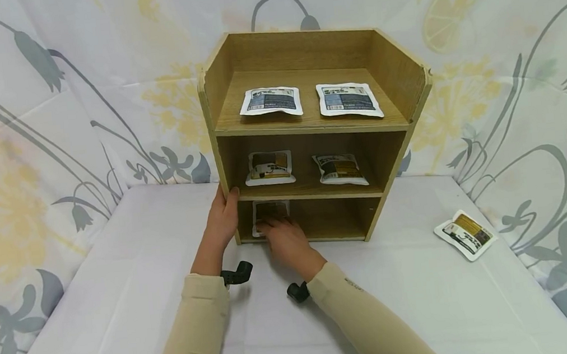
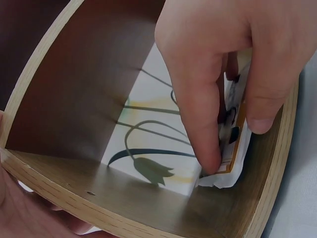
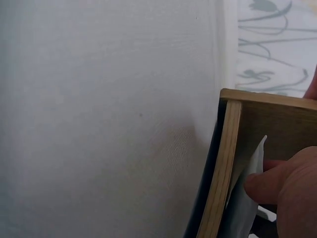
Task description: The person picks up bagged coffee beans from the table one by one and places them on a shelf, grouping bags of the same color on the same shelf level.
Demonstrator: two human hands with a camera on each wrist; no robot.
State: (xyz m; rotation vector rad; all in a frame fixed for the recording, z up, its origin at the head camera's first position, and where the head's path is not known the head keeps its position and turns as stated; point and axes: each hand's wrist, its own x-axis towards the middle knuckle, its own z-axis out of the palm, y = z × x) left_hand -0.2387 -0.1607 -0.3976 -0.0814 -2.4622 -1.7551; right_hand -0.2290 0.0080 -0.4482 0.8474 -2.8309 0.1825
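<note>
A small wooden shelf unit (image 1: 300, 75) with three levels stands against the back cloth. At its left side panel, my left hand (image 1: 222, 219) holds the edge, thumb at the front and fingers along the outside. My right hand (image 1: 289, 245) reaches into the left of the bottom compartment. There it pinches a flat white-edged food packet (image 1: 258, 210), thumb on one side and fingers on the other. The packet (image 2: 233, 171) lies low by the compartment's floor in the left wrist view, partly covered by the fingers. In the right wrist view the pale back of the packet (image 3: 242, 210) shows beside my thumb.
Two blue-labelled packets, left (image 1: 270, 100) and right (image 1: 349, 100), lie on the top level. Two brown-and-yellow packets, left (image 1: 270, 168) and right (image 1: 341, 169), occupy the middle one. Another packet (image 1: 467, 235) lies on the white table (image 1: 416, 306) at the right.
</note>
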